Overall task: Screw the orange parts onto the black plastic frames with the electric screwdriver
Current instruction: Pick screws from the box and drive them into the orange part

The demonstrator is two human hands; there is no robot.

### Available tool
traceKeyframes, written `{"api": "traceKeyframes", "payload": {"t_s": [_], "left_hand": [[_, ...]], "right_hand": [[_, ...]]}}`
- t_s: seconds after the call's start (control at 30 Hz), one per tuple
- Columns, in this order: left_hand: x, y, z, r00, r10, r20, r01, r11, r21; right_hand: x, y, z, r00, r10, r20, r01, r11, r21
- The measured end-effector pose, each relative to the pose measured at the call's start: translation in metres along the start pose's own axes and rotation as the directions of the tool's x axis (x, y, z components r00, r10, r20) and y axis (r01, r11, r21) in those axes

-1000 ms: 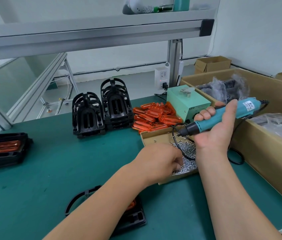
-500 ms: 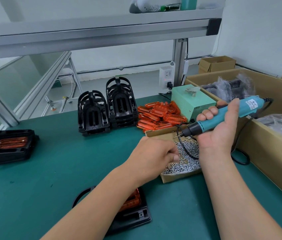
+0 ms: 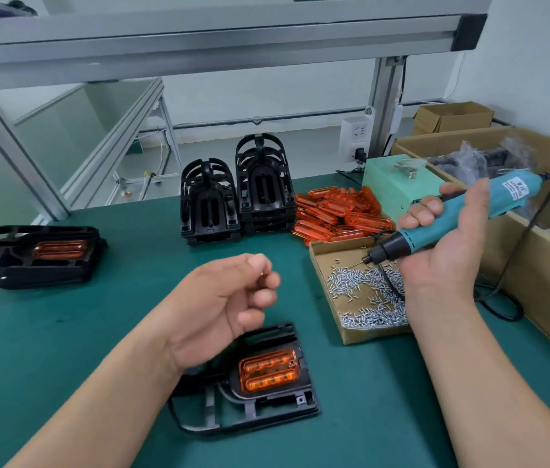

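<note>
A black plastic frame lies flat near the table's front edge, with an orange part seated in it. My left hand hovers just above and behind it, thumb and fingertips pinched together on what looks like a small screw. My right hand grips the teal electric screwdriver, held tilted over the cardboard screw box, with its bit pointing down-left above the loose screws.
Two stacks of black frames stand behind, next to a pile of orange parts. Frames with orange parts fitted lie at the far left. A green power unit and a big carton line the right side. The screwdriver's cable loops on the mat.
My left hand has left the screw box and drawn back to the left, fingers pinched, over the frame. The right hand keeps the screwdriver in about the same place.
</note>
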State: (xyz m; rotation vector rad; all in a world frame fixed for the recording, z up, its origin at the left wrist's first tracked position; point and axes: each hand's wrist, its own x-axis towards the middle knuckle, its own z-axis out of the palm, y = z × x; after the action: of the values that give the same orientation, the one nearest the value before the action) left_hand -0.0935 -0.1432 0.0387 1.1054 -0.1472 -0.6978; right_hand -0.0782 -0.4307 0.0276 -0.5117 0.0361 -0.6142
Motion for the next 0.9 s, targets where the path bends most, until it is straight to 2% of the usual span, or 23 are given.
{"api": "traceKeyframes", "payload": {"t_s": [0.1,0.27,0.37,0.6,0.9], "left_hand": [[-0.017,-0.001,-0.016,0.999,-0.036,0.002,0.036,0.997,-0.062],[-0.027,-0.007,-0.025,1.0,0.0,-0.029,0.002,0.998,0.07],[-0.029,-0.011,-0.027,0.998,0.003,-0.059,0.001,0.997,0.078],[-0.03,-0.015,-0.026,0.998,0.026,-0.065,-0.019,0.994,0.108],[-0.03,-0.026,-0.016,0.997,0.053,-0.052,-0.043,0.982,0.182]], "right_hand": [[-0.014,0.011,0.012,0.997,0.053,0.058,-0.053,0.999,-0.012],[-0.045,0.032,0.034,0.982,0.143,0.125,-0.139,0.989,-0.044],[-0.058,0.04,0.05,0.977,0.179,0.117,-0.177,0.984,-0.022],[-0.069,0.05,0.076,0.973,0.179,0.149,-0.188,0.981,0.049],[-0.076,0.053,0.055,0.965,0.2,0.169,-0.204,0.979,0.008]]}}
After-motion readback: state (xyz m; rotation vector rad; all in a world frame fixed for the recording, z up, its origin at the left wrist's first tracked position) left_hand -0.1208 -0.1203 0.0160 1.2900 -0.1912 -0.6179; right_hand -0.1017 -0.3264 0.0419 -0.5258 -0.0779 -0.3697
